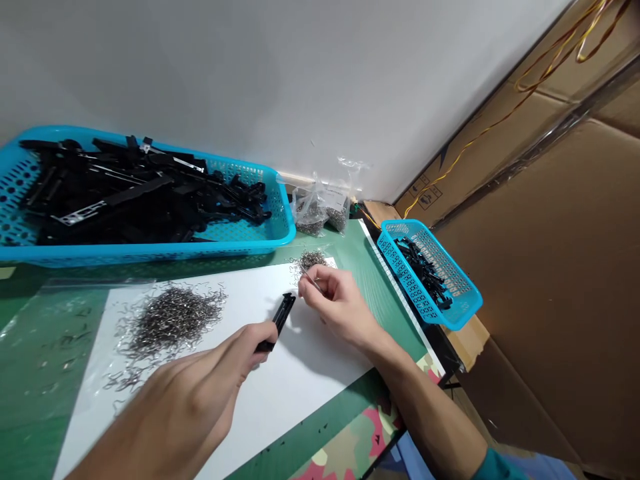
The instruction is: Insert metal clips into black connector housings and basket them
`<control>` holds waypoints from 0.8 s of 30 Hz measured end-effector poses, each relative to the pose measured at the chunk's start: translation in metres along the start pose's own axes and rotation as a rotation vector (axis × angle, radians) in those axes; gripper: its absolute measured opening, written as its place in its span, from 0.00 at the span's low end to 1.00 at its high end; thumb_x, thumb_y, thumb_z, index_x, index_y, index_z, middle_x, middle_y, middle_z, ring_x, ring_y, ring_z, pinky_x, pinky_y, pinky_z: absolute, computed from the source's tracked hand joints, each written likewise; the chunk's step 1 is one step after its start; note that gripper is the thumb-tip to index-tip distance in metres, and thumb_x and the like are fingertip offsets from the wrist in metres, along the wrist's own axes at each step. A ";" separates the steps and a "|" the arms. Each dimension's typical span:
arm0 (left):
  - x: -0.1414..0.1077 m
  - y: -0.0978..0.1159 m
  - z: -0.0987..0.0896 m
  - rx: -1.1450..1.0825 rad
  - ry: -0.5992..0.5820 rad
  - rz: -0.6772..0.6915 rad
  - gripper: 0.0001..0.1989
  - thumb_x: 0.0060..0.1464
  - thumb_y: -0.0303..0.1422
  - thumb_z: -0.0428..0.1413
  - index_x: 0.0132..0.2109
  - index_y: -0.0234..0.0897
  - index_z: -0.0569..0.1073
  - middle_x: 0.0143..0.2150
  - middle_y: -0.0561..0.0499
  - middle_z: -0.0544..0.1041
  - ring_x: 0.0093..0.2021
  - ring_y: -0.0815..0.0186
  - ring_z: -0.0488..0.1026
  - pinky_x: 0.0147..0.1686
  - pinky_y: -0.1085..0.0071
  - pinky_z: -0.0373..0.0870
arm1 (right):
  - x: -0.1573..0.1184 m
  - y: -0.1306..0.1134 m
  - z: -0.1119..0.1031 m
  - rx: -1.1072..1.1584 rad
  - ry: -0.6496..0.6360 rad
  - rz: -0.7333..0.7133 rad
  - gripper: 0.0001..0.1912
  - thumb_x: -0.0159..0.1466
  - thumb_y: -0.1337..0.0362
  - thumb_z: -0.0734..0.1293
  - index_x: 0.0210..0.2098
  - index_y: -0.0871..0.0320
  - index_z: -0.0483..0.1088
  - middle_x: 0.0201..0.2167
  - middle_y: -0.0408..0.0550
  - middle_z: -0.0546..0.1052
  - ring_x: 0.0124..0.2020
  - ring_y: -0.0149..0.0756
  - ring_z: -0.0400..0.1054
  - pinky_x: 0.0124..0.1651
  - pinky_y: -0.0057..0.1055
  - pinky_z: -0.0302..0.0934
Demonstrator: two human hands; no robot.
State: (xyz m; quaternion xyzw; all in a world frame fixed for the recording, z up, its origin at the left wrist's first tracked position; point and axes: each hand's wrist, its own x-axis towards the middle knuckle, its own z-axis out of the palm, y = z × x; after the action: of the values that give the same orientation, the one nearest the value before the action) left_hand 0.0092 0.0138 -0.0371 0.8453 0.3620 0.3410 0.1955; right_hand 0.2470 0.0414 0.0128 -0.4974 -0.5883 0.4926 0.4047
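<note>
My left hand (220, 373) is closed around a narrow black plastic part (283, 317), whose far end points up and away over a white sheet (295, 380). Just to the right of that end, my right hand (337, 297) pinches a thin metal tool (311, 277); its kind is mostly hidden by the fingers. Behind the right fingertips lies a small pile of bent metal wire pieces (313, 258). A larger pile of similar small wire pieces (173, 320) spreads over the sheet's left side, beyond my left wrist.
A long blue basket (240, 248) full of black plastic parts stands at the back left. Bags of small metal pieces (320, 212) lean by the wall. A smaller blue basket (463, 303) with black parts sits at the right, beside large cardboard boxes (540, 253).
</note>
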 end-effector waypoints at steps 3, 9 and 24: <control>-0.003 -0.003 0.002 0.115 -0.113 0.037 0.19 0.68 0.26 0.44 0.61 0.43 0.69 0.34 0.52 0.84 0.30 0.57 0.85 0.23 0.70 0.72 | -0.003 -0.011 -0.009 -0.290 0.000 -0.118 0.11 0.70 0.58 0.67 0.33 0.56 0.67 0.24 0.35 0.59 0.26 0.29 0.52 0.30 0.28 0.48; -0.002 0.002 -0.001 0.169 -0.115 0.108 0.30 0.66 0.22 0.42 0.72 0.39 0.61 0.43 0.46 0.86 0.38 0.56 0.87 0.28 0.67 0.77 | -0.009 -0.026 -0.027 -0.573 -0.190 -0.108 0.08 0.69 0.64 0.66 0.32 0.57 0.68 0.24 0.35 0.59 0.27 0.28 0.51 0.32 0.29 0.47; -0.001 0.011 -0.004 0.211 -0.166 0.174 0.38 0.53 0.14 0.43 0.70 0.36 0.63 0.51 0.45 0.83 0.42 0.58 0.85 0.33 0.66 0.75 | -0.014 -0.029 -0.018 -0.831 -0.269 -0.041 0.09 0.70 0.67 0.66 0.32 0.59 0.71 0.24 0.38 0.66 0.24 0.27 0.53 0.31 0.30 0.47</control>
State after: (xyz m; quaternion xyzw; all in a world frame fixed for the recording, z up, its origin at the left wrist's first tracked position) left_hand 0.0115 0.0064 -0.0287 0.9145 0.3037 0.2458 0.1048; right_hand 0.2610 0.0306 0.0451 -0.5375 -0.7938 0.2663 0.0999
